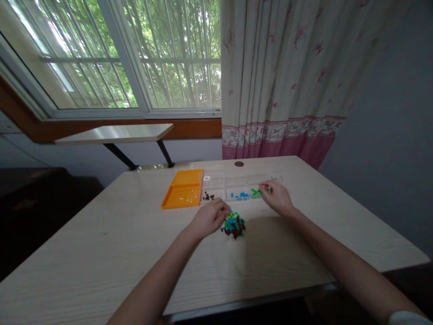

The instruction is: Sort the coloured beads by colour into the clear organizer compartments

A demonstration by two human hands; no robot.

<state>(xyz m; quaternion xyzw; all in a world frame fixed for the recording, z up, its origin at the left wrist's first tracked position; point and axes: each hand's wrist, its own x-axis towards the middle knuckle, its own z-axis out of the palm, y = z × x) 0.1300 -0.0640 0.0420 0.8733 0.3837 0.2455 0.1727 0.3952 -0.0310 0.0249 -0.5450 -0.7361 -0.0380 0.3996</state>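
Observation:
A small pile of mixed blue, green and dark red pieces lies on the pale wooden table. My left hand rests at the pile's left edge, fingers curled against it. Behind the pile stands a clear compartment box holding dark red pieces on the left, blue pieces in the middle and green pieces on the right. My right hand hovers over the green compartment with fingertips pinched; whether a piece is between them is too small to tell.
An orange lid lies open to the left of the clear box, with a few pale bits on it. A small shelf sticks out under the window behind the table. A pink-hemmed curtain hangs at the back right.

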